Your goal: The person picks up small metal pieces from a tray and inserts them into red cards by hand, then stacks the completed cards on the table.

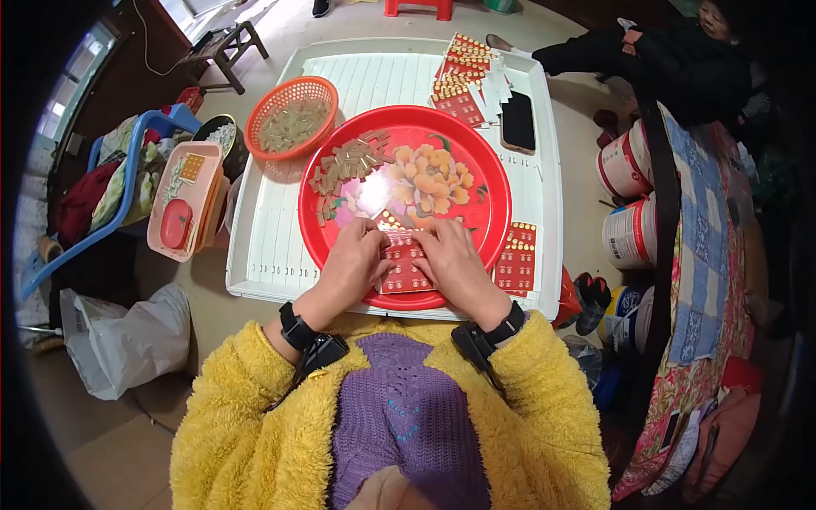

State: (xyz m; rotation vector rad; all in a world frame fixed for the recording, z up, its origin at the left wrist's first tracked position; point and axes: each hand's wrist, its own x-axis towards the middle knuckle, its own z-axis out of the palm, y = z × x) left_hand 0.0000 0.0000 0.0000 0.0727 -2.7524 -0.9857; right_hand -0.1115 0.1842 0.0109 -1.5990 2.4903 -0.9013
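Clock faces from the centre of the red tray (503, 191), 12 away from me. The red card (404, 270) is at 6, on the near part of the tray, close in front of me. Both hands on it: my left hand (353, 255) at between 7 and 8 pinches its left edge, fingers curled; my right hand (457, 259) at between 4 and 5 grips the opposite edge, thumb toward the middle. Fingertip contact underneath is hidden, can't tell. Two-sided hold probably steadies the card and leaves its face visible. Gold-coloured bits show at its far end, between my hands.

Loose pale tubes (353, 161) heap at 10 to 11 inside the tray; the raised rim likely stops them rolling off. More fill the orange basket (252, 127) at 10, just outside, presumably for easy reach. Pile of red-and-gold cards (463, 81) at 1, overlapping, seemingly set out of the working area. Dark phone (518, 121) at 2 beside them, flat. Another card group (516, 257) at 4, near my right hand, probably for short reach. All on the white table (537, 212).
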